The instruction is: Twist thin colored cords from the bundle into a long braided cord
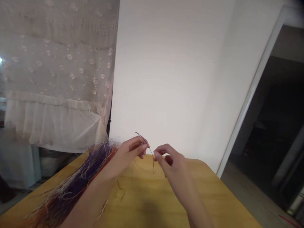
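My left hand (136,148) is closed in a pinch on a thin dark fibre strand (153,161). One end of the strand looks twisted or knotted and sticks out up and left above the fingers. Its other end bends down and hangs over the table, with a small hook at the tip. My right hand (169,158) is just to the right, thumb and forefinger pressed together beside the hanging part. Whether these fingertips grip the strand is too fine to make out. A bundle of purple, orange and pale fibres (92,167) lies left of and partly behind my left forearm.
The hands are over a yellow wooden table (142,202) with a rounded far corner. Loose fibre scraps (121,190) lie on it. A white wall (171,79) stands behind, a lace curtain (59,69) hangs at left, and a dark doorway (273,110) opens at right.
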A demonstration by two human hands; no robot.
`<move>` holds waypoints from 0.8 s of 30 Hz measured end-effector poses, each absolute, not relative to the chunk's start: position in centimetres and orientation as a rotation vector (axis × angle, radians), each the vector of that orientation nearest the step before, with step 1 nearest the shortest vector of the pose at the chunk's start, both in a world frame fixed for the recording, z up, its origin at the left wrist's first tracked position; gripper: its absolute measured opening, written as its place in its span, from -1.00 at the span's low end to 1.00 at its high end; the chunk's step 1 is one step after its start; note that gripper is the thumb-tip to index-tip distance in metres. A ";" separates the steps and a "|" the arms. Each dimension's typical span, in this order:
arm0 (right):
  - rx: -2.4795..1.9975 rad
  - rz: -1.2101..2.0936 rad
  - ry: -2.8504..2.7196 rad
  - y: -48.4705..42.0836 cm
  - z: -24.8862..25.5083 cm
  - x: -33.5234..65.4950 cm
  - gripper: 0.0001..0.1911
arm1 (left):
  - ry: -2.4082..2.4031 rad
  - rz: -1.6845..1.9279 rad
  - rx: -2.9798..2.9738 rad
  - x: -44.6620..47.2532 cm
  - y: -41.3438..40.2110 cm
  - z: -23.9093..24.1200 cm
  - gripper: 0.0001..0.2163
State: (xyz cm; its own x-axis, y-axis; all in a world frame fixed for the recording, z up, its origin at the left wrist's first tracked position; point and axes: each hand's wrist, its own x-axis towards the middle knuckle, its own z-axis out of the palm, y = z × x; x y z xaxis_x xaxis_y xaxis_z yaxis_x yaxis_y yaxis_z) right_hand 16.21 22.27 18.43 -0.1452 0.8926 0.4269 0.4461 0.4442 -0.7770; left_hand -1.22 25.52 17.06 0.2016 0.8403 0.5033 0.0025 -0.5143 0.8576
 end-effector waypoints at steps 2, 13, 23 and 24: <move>-1.086 0.740 -1.780 22.7 18.0 15.6 -0.83 | 0.827 1.368 1.776 -1.1 25.2 17.1 -0.88; -1.054 0.649 -1.639 22.7 17.3 14.7 -0.79 | 0.879 1.293 1.699 0.0 24.5 17.6 -0.81; -0.911 0.800 -1.527 22.5 17.8 15.3 -0.81 | 0.861 1.313 1.644 -0.5 24.1 17.8 -0.83; -0.893 0.812 -1.514 22.5 17.9 15.4 -0.81 | 0.859 1.320 1.634 -0.5 24.0 17.8 -0.83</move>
State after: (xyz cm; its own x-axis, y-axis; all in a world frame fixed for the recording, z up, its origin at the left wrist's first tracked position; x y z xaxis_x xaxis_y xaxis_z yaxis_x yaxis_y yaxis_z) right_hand 15.43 22.52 17.88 -0.0683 0.8811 0.4680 0.0977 0.4727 -0.8758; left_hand -0.47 24.04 17.83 0.2084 0.8933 0.3982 0.0022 -0.4076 0.9132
